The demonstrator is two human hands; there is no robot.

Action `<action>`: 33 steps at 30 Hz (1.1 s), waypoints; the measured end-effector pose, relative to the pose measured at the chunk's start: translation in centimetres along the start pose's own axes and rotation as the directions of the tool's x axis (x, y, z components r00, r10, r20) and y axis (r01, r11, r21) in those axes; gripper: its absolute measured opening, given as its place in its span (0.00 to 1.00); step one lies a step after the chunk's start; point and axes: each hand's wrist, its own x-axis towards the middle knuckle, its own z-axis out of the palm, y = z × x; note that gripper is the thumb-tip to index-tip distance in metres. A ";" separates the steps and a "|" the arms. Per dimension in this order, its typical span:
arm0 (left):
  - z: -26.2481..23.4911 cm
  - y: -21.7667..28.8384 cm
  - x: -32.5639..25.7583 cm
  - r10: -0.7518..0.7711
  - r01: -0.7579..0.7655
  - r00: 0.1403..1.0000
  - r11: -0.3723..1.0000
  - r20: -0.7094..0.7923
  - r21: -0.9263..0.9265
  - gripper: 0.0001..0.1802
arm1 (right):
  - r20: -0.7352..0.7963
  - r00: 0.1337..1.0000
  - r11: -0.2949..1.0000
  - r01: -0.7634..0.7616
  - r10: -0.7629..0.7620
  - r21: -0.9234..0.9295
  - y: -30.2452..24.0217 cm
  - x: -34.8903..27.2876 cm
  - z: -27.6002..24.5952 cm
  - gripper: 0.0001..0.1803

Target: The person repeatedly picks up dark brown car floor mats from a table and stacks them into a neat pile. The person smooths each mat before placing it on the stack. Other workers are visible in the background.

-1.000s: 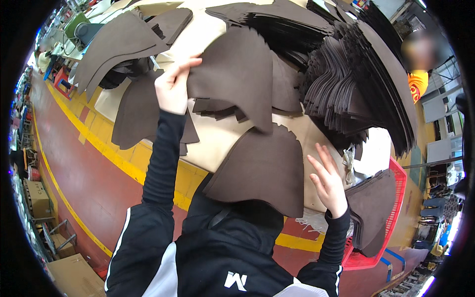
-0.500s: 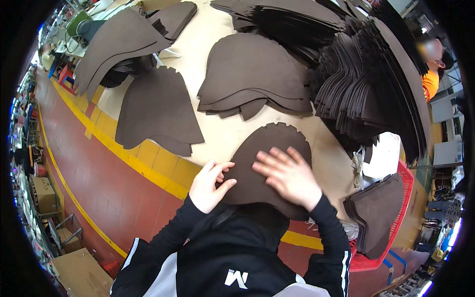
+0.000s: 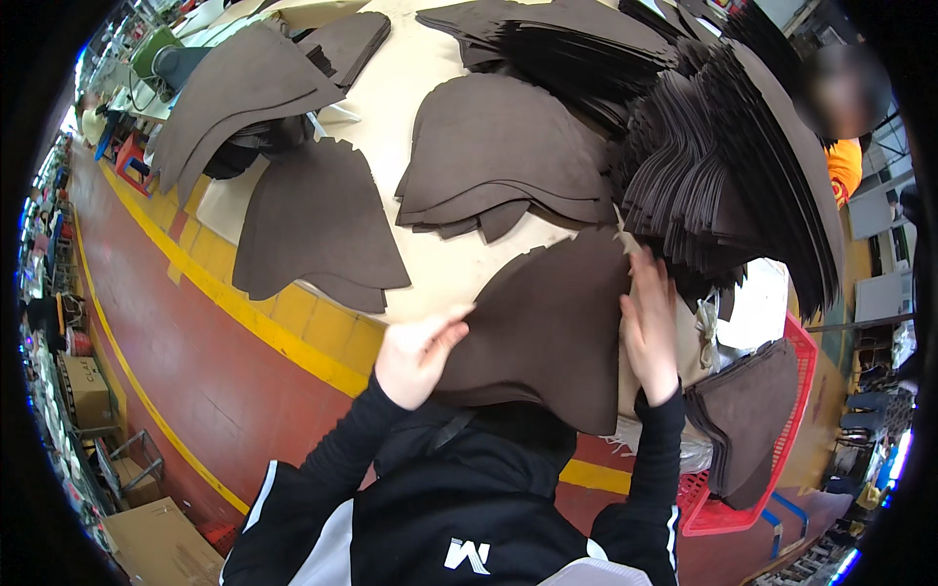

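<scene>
A dark brown cut sheet [image 3: 547,332], curved along its near edge, lies in front of me at the near side of the table. It looks like flat leather or foam; I cannot tell which. At its left edge is my left hand [image 3: 418,354], slightly blurred, with curled fingers and thumb closed on the border. My right hand [image 3: 651,327] is along the sheet's right edge, fingers stretched out and thumb apart, not wrapped round it. Just beyond lies a low pile of similar brown sheets [image 3: 503,146], and to the left another brown piece [image 3: 318,220] overhangs the table edge.
Tall stacks of brown pieces [image 3: 684,186] fill the table's right side. A red plastic basket [image 3: 803,381] at the right holds more pieces [image 3: 747,420]. More sheets [image 3: 244,83] lie at far left. A person in an orange top [image 3: 845,171] is beyond the stacks.
My right hand has moved from the middle of the sheet to its right edge. The sheet's top now reaches further right and up. My left hand stays at the left edge, its fingers more closed.
</scene>
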 end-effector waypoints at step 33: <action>0.8 -1.7 0.1 0.122 -0.124 0.971 0.992 0.204 -0.004 0.27 | -0.021 1.000 0.974 0.010 -0.016 -0.226 1.9 0.7 1.7 0.26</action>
